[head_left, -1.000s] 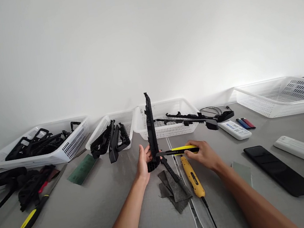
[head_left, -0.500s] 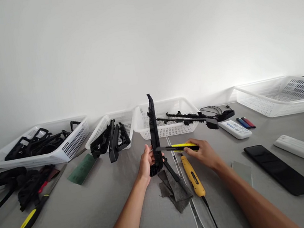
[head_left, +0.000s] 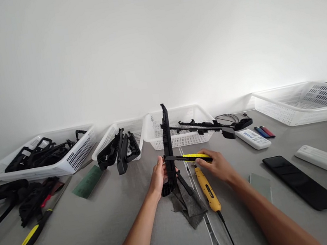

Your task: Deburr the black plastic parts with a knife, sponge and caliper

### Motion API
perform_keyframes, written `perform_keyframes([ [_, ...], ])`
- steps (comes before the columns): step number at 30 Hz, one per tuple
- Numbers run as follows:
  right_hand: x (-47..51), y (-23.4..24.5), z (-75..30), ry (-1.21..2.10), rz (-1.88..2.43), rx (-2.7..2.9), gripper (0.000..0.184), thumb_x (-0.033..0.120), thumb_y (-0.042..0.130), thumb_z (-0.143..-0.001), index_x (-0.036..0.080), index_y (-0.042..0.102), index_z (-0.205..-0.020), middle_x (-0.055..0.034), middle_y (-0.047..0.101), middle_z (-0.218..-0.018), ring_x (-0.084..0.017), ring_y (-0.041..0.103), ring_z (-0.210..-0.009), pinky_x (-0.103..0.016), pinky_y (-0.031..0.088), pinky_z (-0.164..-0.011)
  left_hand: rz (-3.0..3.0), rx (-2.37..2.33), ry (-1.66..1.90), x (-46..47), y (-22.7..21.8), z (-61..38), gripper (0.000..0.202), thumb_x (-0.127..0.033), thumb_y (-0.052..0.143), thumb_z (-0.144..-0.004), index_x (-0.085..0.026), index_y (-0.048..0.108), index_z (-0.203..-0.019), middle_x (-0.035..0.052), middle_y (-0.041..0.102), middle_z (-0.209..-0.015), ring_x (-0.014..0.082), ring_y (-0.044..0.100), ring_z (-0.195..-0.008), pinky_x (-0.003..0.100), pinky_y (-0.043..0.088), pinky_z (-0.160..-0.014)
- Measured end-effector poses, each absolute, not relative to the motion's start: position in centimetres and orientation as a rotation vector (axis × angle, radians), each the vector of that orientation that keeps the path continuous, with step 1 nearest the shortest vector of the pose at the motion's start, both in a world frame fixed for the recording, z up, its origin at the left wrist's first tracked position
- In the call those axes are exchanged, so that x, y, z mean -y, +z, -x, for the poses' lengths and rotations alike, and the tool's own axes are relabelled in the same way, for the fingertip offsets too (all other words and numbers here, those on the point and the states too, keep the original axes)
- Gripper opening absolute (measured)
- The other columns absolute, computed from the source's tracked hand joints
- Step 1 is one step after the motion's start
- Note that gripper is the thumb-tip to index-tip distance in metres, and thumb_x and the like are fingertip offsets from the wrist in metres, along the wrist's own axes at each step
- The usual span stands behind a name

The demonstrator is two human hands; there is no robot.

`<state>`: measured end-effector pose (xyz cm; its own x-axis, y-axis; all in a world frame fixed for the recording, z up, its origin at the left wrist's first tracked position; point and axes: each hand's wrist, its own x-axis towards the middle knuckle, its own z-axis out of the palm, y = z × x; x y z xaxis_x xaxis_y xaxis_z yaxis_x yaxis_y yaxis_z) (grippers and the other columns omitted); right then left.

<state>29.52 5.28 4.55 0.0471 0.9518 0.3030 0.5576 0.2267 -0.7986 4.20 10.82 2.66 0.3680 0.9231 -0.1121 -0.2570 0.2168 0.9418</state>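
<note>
Upright in front of me stands a long black plastic part [head_left: 166, 138] with clips along its edge; my left hand [head_left: 158, 177] grips it near its lower end. My right hand [head_left: 216, 164] is closed around a yellow and black utility knife [head_left: 193, 157]. Its dark blade points left and lies across the plastic part, just above my left fingers; whether it touches the part I cannot tell. Below them a grey cloth [head_left: 194, 211] lies on the table with a slim black piece [head_left: 185, 182] on it. A yellow corded rotary tool [head_left: 208, 190] rests just right of the cloth.
White baskets with black parts stand along the wall: one at left [head_left: 71, 161], a smaller one [head_left: 139, 137], and one in the middle [head_left: 154, 143]. Another white basket [head_left: 294, 117] is at right. A yellow-handled file [head_left: 37, 231] lies left; a black phone-like slab [head_left: 302, 183] lies right.
The plastic part has shifted slightly right and down, and its lean has changed a little. The knife has moved slightly left and up along it.
</note>
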Motion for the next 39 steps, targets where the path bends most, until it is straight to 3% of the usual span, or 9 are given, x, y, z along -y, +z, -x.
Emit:
perform_keyframes([
  [13, -5.3, 4.5, -29.2, 0.511, 1.442, 1.513, 0.041, 0.059, 0.061, -0.095, 0.019, 0.073, -0.097, -0.0034, 0.071, -0.080, -0.021, 0.061, -0.072, -0.030, 0.044, -0.067, -1.007, -0.802, 0.932, -11.0, 2.4, -4.0, 0.078, -0.086, 0.062, -0.085, -0.013, 0.070, -0.111, 0.0147, 0.081, -0.083, 0.0288, 0.078, -0.074, 0.031, 0.051, -0.055],
  [19, -5.4, 4.4, -29.7, 0.516, 1.460, 1.505, 0.037, 0.055, 0.063, -0.092, 0.019, 0.072, -0.088, -0.0032, 0.069, -0.077, -0.021, 0.059, -0.071, -0.030, 0.042, -0.066, -1.000, -0.818, 0.998, -11.0, 2.3, -4.2, 0.069, -0.080, 0.066, -0.087, -0.016, 0.068, -0.114, 0.0068, 0.077, -0.069, 0.0230, 0.072, -0.057, 0.029, 0.050, -0.054],
  [27, -5.4, 4.5, -29.5, 0.568, 1.444, 1.543, 0.033, 0.050, 0.060, -0.090, 0.020, 0.072, -0.085, -0.0030, 0.069, -0.076, -0.022, 0.061, -0.073, -0.030, 0.044, -0.067, -1.079, -0.856, 1.028, -10.1, 3.3, -4.4, 0.058, -0.077, 0.066, -0.088, -0.020, 0.065, -0.085, 0.0046, 0.072, -0.066, 0.0173, 0.065, -0.053, 0.025, 0.047, -0.050],
  [34, -5.2, 5.0, -29.3, 0.518, 1.455, 1.512, 0.029, 0.042, 0.056, -0.087, 0.019, 0.073, -0.086, -0.0030, 0.069, -0.076, -0.022, 0.059, -0.071, -0.031, 0.042, -0.065, -1.130, -0.839, 1.006, -9.6, 4.0, -4.4, 0.043, -0.064, 0.068, -0.092, -0.021, 0.067, -0.096, 0.0004, 0.067, -0.060, 0.0166, 0.061, -0.051, 0.024, 0.044, -0.050],
  [39, -5.2, 4.9, -29.1, 0.608, 1.406, 1.583, 0.029, 0.042, 0.055, -0.088, 0.020, 0.074, -0.089, -0.0024, 0.070, -0.077, -0.022, 0.060, -0.073, -0.031, 0.044, -0.068, -1.096, -0.889, 1.032, -9.6, 3.8, -4.5, 0.043, -0.062, 0.072, -0.088, -0.021, 0.062, -0.080, 0.0016, 0.068, -0.062, 0.0159, 0.061, -0.054, 0.024, 0.045, -0.050],
])
